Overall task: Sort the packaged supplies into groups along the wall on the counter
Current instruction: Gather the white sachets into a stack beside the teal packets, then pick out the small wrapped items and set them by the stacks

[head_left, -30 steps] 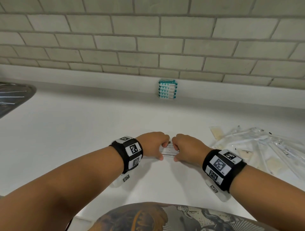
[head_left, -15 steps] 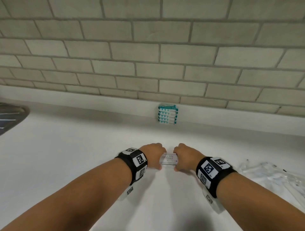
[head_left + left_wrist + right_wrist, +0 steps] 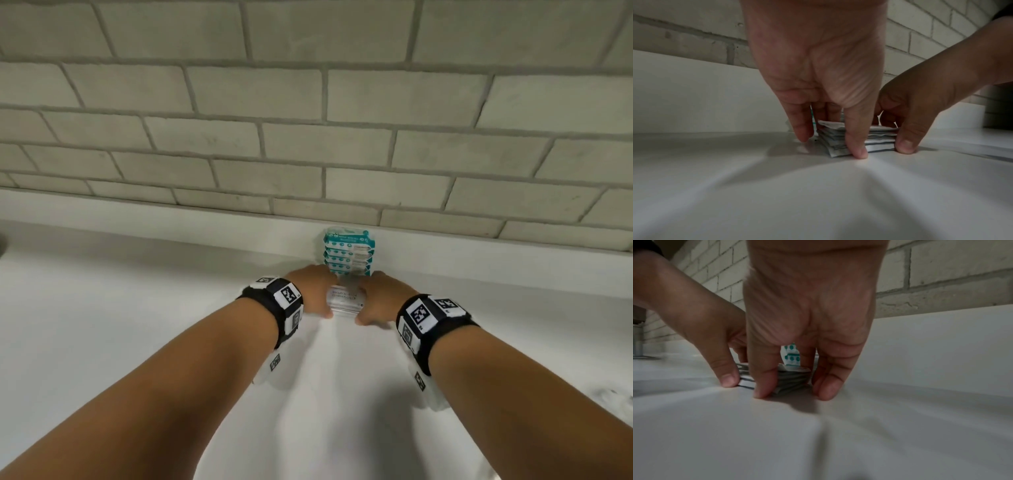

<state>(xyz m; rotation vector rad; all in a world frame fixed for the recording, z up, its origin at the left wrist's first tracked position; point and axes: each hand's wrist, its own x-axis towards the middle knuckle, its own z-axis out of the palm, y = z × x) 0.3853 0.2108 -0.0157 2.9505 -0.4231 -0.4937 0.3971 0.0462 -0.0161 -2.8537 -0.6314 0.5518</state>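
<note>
A small stack of white sachets (image 3: 345, 301) lies on the white counter (image 3: 137, 325), just in front of a stack of teal-printed packets (image 3: 349, 251) that leans against the wall. My left hand (image 3: 317, 291) grips the white stack's left end and my right hand (image 3: 376, 298) grips its right end. In the left wrist view my thumb and fingers curl down around the sachets (image 3: 880, 142), fingertips on the counter. The right wrist view shows the same hold on the sachets (image 3: 792, 382), with the teal packets (image 3: 792, 356) right behind them.
A grey brick wall (image 3: 308, 137) with a low white upstand (image 3: 171, 236) runs along the counter's back. A metal fixture (image 3: 637, 344) stands far to the left. Clear wrapped items (image 3: 613, 394) barely show at the right edge.
Both hands have slid the white sachet stack away from me across the counter, up to the teal packets by the wall. The pile of clear wrapped items has dropped out to the right.
</note>
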